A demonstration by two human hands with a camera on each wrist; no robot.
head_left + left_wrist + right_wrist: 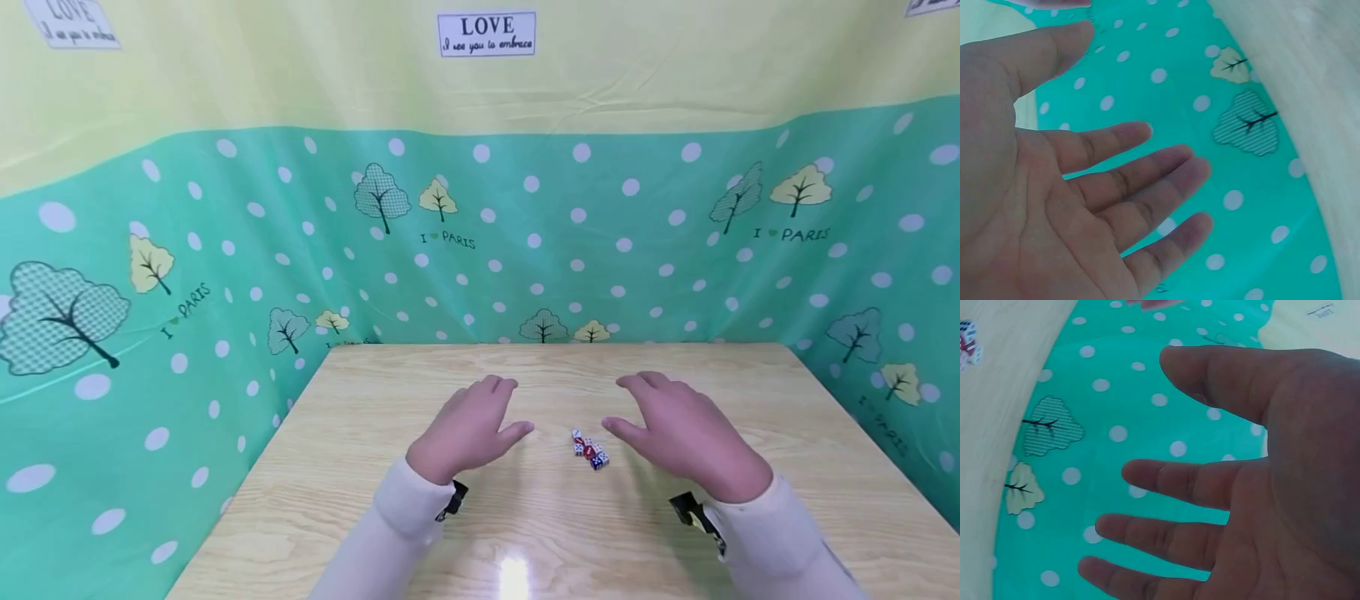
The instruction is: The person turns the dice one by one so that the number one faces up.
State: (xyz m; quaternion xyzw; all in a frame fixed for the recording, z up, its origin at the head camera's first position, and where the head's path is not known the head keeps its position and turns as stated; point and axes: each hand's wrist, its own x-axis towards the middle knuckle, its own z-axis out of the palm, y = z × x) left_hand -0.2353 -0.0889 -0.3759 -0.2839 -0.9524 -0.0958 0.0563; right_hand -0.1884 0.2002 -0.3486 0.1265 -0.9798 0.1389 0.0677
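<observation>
Several small dice (589, 451) in white, red and dark blue sit clustered on the wooden table between the two hands. To their left hovers my left hand (468, 429), palm turned inward, fingers extended and thumb apart. My right hand (675, 429) faces it from the other side, its thumb tip closer to the dice. In the left wrist view the left palm (1054, 206) is bare, with relaxed fingers. The right wrist view shows the right palm (1285, 506) holding nothing, and part of the dice cluster (969, 345) at the left edge.
The light wooden tabletop (300, 500) reaches back to a green dotted curtain (555, 242) with printed trees, which surrounds it at the back and sides. Each wrist wears a small black camera mount, such as the right one (697, 521). Light glares off the table's front.
</observation>
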